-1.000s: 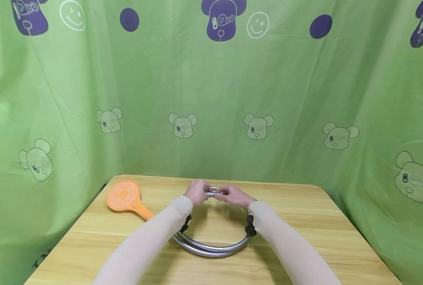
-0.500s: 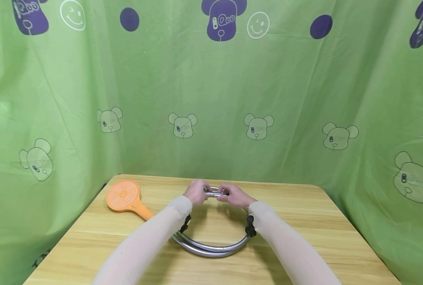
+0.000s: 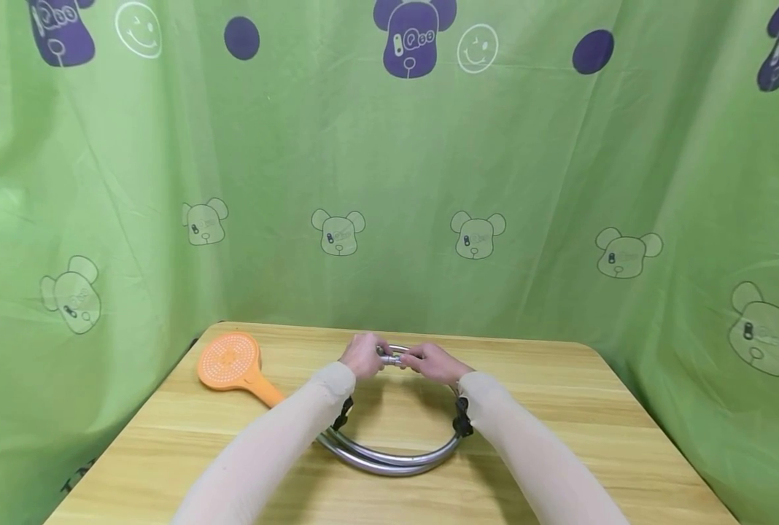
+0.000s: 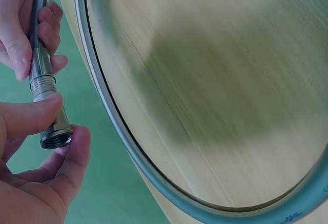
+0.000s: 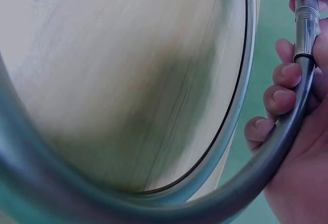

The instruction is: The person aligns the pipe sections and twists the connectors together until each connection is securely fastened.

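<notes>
A shiny metal shower hose (image 3: 392, 465) lies looped on the table, and its end is held up between both hands. The left hand (image 3: 363, 356) pinches the hollow nut (image 4: 56, 138) at that end between thumb and fingers; its open mouth shows in the left wrist view. On the hose side of the nut, a ribbed band and a smooth sleeve (image 4: 42, 62) are visible. The right hand (image 3: 434, 363) grips this sleeve and the hose just behind it, fingers curled, thumb along the sleeve (image 5: 306, 37). An orange shower head (image 3: 228, 361) rests left of the hands.
The wooden table (image 3: 560, 408) has a far edge just beyond the hands. A green patterned curtain (image 3: 402, 160) hangs around its back and sides. Dark wrist mounts (image 3: 462, 419) sit under both forearms, close to the hose loop.
The right hand's thumb and fingertips slid right along the hose end, then came back left to the fitting. The left hand keeps its pinch, and the shower head stays put.
</notes>
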Demonstrator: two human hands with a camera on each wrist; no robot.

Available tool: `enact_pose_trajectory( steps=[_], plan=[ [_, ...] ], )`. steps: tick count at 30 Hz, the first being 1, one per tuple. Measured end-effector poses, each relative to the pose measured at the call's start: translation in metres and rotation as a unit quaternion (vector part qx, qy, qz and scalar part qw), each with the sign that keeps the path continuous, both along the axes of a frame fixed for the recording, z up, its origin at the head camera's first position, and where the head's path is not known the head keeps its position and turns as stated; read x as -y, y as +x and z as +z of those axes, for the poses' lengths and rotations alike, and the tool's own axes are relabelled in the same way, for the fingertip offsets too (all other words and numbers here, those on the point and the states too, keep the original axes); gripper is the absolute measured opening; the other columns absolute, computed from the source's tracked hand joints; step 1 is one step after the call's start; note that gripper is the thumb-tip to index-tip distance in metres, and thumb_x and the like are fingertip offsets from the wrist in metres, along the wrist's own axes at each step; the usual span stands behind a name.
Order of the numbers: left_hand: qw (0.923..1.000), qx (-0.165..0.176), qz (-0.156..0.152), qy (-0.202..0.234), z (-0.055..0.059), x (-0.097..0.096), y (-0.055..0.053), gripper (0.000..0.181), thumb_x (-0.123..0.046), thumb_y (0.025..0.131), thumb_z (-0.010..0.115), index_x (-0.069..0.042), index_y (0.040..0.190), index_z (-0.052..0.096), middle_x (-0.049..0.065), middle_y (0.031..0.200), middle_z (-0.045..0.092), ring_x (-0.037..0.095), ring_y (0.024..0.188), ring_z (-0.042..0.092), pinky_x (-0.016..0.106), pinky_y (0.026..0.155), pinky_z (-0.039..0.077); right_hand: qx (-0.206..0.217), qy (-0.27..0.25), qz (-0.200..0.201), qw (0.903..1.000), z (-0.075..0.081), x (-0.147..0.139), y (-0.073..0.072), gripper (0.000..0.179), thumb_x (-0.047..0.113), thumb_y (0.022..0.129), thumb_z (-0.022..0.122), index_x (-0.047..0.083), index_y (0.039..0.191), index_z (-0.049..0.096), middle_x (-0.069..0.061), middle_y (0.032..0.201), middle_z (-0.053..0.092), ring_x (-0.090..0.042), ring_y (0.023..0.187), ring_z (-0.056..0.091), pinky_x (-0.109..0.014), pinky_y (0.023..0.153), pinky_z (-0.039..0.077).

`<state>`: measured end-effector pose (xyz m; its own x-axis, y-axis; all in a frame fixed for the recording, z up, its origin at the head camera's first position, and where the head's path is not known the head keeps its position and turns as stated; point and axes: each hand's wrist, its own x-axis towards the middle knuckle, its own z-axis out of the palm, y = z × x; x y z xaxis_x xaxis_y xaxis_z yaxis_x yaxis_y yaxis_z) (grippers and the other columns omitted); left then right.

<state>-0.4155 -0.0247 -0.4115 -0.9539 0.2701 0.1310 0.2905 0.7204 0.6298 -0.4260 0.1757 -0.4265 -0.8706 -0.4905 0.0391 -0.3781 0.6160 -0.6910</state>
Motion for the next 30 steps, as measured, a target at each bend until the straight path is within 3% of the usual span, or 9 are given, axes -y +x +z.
enact_pose_trajectory(
  steps=[5,11,21,30],
  plan=[
    [1.0000,0.006,0.002,0.000,0.0008,-0.0012,0.0008,0.033,0.009,0.076,0.076,-0.011,0.102,0.078,0.010,0.102,0.072,0.018,0.077,0.061,0.028,0.063,0.052,0.024,-0.022,-0.023,0.9992,-0.0008,0.0007,0.0005,0.030,0.029,0.100,0.062,0.000,0.105,0.067,0.001,0.071,0.048,-0.014,0.064,0.040,-0.028,0.058,0.034],
    [1.0000,0.005,-0.001,0.004,-0.0013,0.0004,-0.0033,0.034,0.009,0.076,0.076,-0.013,0.102,0.078,0.009,0.103,0.072,0.017,0.076,0.060,0.028,0.063,0.052,0.001,-0.064,-0.010,0.9979,-0.0048,-0.0009,-0.0031,0.027,0.011,0.088,0.076,0.003,0.105,0.058,-0.004,0.079,0.053,-0.016,0.070,0.045,-0.030,0.063,0.039],
    [1.0000,0.005,-0.002,-0.002,-0.0013,-0.0001,-0.0047,0.032,0.008,0.077,0.075,-0.013,0.101,0.078,0.008,0.102,0.072,0.017,0.078,0.060,0.027,0.065,0.052,-0.021,-0.032,0.009,0.9992,-0.0027,-0.0032,-0.0052,0.012,0.018,0.095,0.068,0.006,0.099,0.067,-0.001,0.081,0.055,-0.014,0.074,0.047,-0.028,0.065,0.041],
    [1.0000,-0.002,0.001,0.001,-0.0001,-0.0018,-0.0035,0.032,0.009,0.076,0.076,-0.012,0.100,0.078,0.008,0.099,0.072,0.018,0.075,0.059,0.027,0.060,0.051,-0.008,0.010,0.019,0.9997,0.0003,-0.0046,-0.0073,0.033,0.025,0.105,0.053,-0.002,0.107,0.071,0.004,0.067,0.042,-0.010,0.058,0.035,-0.023,0.053,0.030]
  ],
)
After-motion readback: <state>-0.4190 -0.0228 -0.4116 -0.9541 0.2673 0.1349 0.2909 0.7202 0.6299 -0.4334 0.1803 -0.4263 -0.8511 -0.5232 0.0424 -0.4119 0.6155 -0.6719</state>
